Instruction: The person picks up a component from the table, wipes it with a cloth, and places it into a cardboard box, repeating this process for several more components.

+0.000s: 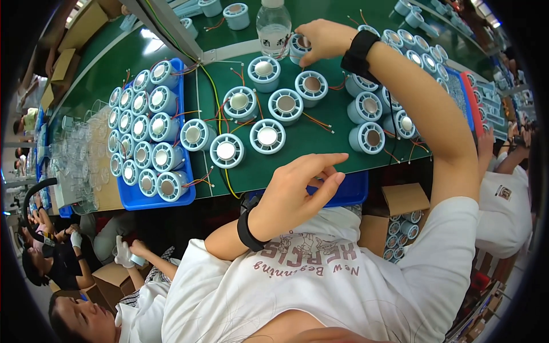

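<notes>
My right hand point(325, 41) reaches across to the far side of the green table, its thumb and fingers around a light-blue round housing point(297, 56) next to a clear plastic bottle point(273, 31). Above the near table edge, my left hand point(300, 186) holds nothing, its fingers stretched out and the thumb apart. Between the hands stand several similar housings, such as one with a silver disc point(267, 136) and one with a duller disc point(285, 103). They have slotted rims, and thin coloured wires point(318, 121) trail from some of them.
On the left, a blue tray point(186, 197) holds rows of housings beside a pile of clear plastic parts point(80, 151). More housings point(367, 138) crowd the right side. A yellow-green cable point(216, 97) crosses the table. Below stands an open carton point(374, 231); co-workers point(86, 317) sit nearby.
</notes>
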Demonstrator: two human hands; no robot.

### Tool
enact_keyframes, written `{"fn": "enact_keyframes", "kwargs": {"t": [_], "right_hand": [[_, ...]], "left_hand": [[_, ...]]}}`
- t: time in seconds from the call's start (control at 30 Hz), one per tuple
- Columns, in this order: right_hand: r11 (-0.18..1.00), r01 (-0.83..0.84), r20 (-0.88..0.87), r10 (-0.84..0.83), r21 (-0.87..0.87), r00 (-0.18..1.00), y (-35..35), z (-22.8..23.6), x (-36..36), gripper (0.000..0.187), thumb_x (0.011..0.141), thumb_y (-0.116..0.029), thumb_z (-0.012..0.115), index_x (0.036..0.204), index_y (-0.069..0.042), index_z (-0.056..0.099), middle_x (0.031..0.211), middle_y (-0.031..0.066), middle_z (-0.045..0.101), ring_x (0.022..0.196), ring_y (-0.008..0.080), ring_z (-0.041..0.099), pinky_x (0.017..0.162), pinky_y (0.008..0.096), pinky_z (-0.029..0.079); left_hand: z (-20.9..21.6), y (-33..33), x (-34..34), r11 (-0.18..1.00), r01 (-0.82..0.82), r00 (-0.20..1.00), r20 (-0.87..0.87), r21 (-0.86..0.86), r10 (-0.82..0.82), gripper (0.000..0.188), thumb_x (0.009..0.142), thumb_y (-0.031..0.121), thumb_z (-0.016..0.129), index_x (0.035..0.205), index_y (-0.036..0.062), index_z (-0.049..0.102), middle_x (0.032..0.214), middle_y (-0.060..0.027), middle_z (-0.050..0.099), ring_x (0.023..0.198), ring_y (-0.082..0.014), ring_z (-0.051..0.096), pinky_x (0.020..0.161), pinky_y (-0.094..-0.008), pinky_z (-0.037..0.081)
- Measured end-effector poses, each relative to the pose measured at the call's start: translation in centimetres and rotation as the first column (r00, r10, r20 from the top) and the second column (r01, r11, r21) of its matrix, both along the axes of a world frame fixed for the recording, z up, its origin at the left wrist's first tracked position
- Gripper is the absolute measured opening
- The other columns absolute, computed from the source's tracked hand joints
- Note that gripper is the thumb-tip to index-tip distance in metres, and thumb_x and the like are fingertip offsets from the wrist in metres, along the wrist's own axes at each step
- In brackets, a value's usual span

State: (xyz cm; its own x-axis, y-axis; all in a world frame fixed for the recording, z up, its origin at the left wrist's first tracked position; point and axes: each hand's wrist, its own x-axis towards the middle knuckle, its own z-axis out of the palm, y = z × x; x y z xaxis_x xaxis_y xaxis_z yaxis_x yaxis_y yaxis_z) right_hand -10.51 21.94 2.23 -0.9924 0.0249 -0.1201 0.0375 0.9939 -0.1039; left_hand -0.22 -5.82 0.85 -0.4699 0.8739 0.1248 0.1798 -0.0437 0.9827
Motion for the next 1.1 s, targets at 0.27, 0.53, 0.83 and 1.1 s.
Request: {"fn": "enact_keyframes", "kwargs": {"t": [0.27,0.53,0.83,1.1], "right_hand": [[0.979,-0.040,-0.020,0.037,-0.200,0.999,2.7,4.1,3.5,0.068,0.064,-0.026,0.083,0.121,0.000,0.058,0.102,0.0125,0.066,0.093,0.0234,0.063,0.082,0.0333,0.052],[0.825,-0.374,-0.173,0.332,-0.424,0.927,-0.7,9.3,10.2,0.066,0.063,-0.014,0.084,0.123,-0.008,0.058,0.120,0.0034,0.061,0.105,0.0167,0.059,0.077,0.0288,0.050],[0.753,-0.487,-0.216,0.438,-0.442,0.873,-4.0,9.0,13.9,0.080,0.062,-0.023,0.086,0.134,-0.010,0.053,0.126,0.0033,0.060,0.100,0.0112,0.060,0.057,0.0204,0.041],[0.771,-0.244,-0.064,0.257,-0.588,0.964,-5.1,9.3,15.4,0.077,0.073,-0.031,0.079,0.139,-0.008,0.048,0.123,0.0094,0.060,0.100,0.0135,0.059,0.061,0.0203,0.044]], "left_hand": [[-0.3,-1.6,-1.6,0.993,-0.103,0.993,0.056,0.054,0.100,0.037,0.093,0.005,0.059,0.129,-0.0014,0.053,0.101,-0.0130,0.064,0.084,-0.0160,0.067,0.072,-0.0259,0.056],[-0.7,0.4,-1.6,0.947,-0.235,0.892,0.435,0.219,0.121,0.059,0.094,0.009,0.059,0.144,-0.0047,0.030,0.123,-0.0187,0.055,0.098,-0.0212,0.065,0.079,-0.0299,0.057],[-0.5,0.8,-1.0,0.895,-0.180,0.871,0.489,0.407,-0.047,0.068,0.084,0.001,0.071,0.141,-0.0064,0.033,0.132,-0.0173,0.049,0.117,-0.0242,0.056,0.090,-0.0356,0.056],[-0.9,0.5,-0.8,0.877,-0.179,0.977,0.183,0.445,0.107,0.072,0.075,-0.004,0.077,0.136,-0.0067,0.039,0.131,-0.0172,0.048,0.115,-0.0261,0.058,0.094,-0.0398,0.055]]}}
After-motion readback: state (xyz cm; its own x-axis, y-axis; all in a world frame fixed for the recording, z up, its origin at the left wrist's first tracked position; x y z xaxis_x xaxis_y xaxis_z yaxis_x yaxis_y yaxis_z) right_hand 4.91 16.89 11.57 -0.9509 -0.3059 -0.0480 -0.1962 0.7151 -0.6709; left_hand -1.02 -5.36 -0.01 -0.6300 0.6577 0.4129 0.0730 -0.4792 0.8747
